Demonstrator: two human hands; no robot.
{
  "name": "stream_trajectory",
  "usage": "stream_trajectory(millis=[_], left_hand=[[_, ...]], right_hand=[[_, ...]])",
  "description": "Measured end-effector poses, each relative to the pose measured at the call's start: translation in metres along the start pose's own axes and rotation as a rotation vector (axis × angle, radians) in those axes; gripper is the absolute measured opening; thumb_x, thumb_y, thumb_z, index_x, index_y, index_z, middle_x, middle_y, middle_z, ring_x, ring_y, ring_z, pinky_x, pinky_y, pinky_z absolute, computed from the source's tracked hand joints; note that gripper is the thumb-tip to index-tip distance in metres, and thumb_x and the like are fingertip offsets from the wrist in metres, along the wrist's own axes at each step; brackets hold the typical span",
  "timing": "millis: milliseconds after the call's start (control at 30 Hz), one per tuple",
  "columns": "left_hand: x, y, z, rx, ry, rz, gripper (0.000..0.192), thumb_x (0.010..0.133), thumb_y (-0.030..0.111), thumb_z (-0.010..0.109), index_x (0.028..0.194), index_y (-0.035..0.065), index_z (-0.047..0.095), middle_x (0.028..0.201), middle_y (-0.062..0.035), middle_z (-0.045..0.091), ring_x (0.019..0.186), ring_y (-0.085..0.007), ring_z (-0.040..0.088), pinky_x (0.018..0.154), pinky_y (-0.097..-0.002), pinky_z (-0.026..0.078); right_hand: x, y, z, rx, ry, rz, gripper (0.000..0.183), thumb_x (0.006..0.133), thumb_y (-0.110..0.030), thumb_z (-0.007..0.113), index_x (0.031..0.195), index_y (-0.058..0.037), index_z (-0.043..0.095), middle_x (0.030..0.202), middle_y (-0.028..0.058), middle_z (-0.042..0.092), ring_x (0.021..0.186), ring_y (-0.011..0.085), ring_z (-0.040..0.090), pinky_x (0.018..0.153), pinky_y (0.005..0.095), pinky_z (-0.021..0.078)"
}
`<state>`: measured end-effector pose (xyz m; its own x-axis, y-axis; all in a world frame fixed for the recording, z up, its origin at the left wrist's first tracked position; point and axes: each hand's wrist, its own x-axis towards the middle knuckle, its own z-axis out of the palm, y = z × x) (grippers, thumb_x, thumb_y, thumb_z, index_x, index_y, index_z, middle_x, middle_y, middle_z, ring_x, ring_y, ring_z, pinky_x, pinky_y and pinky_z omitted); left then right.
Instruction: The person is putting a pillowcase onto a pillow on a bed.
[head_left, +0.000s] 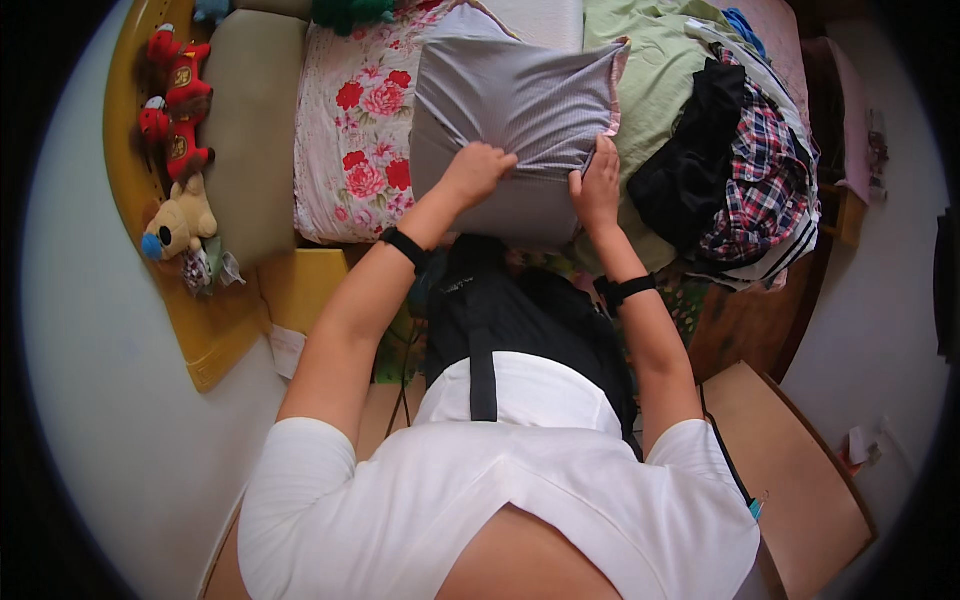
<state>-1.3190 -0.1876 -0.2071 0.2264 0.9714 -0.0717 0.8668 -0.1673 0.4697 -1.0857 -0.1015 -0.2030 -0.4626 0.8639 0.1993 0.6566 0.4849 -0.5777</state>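
A grey, finely striped cloth (517, 86) with pink edging along its right side lies before me on the bed. Its lower part hangs smooth and flat over the near side of the bed. My left hand (478, 171) is closed in a fist on the cloth, and creases fan out above it. At the cloth's right edge, just below the pink trim, my right hand (598, 180) pinches the fabric between thumb and fingers. What lies under the cloth is hidden.
Left of the cloth is a floral bedspread (367, 142), then a grey-green cushion (251, 135) and plush toys (180, 142) along a yellow wooden headboard (199, 360). To the right, a pale green sheet (637, 82) lies beside heaped clothes, including a plaid shirt (761, 165) and a black garment (690, 157).
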Motion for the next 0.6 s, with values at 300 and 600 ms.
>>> stream_trajectory(millis=[300,600], left_hand=[[-0.033,0.037,0.013,-0.210,-0.172,-0.078,0.035,0.086,0.040,0.068,0.093,0.0078,0.059,0.083,-0.0149,0.066,0.081,-0.0383,0.064,0.070,-0.0496,0.049],[-0.077,-0.010,-0.015,0.143,0.170,-0.160,0.027,0.076,0.024,0.077,0.093,0.0104,0.061,0.089,-0.0087,0.060,0.097,-0.0300,0.061,0.088,-0.0445,0.047]], right_hand=[[-0.029,-0.016,0.001,-0.230,-0.432,-0.360,0.041,0.069,-0.024,0.078,0.103,-0.0110,0.062,0.114,0.0055,0.060,0.110,0.0245,0.055,0.099,0.0392,0.0383],[-0.004,-0.059,-0.020,-0.045,-0.724,-0.237,0.016,0.082,-0.025,0.068,0.078,-0.0097,0.068,0.072,0.0094,0.067,0.075,0.0323,0.067,0.068,0.0469,0.0487]])
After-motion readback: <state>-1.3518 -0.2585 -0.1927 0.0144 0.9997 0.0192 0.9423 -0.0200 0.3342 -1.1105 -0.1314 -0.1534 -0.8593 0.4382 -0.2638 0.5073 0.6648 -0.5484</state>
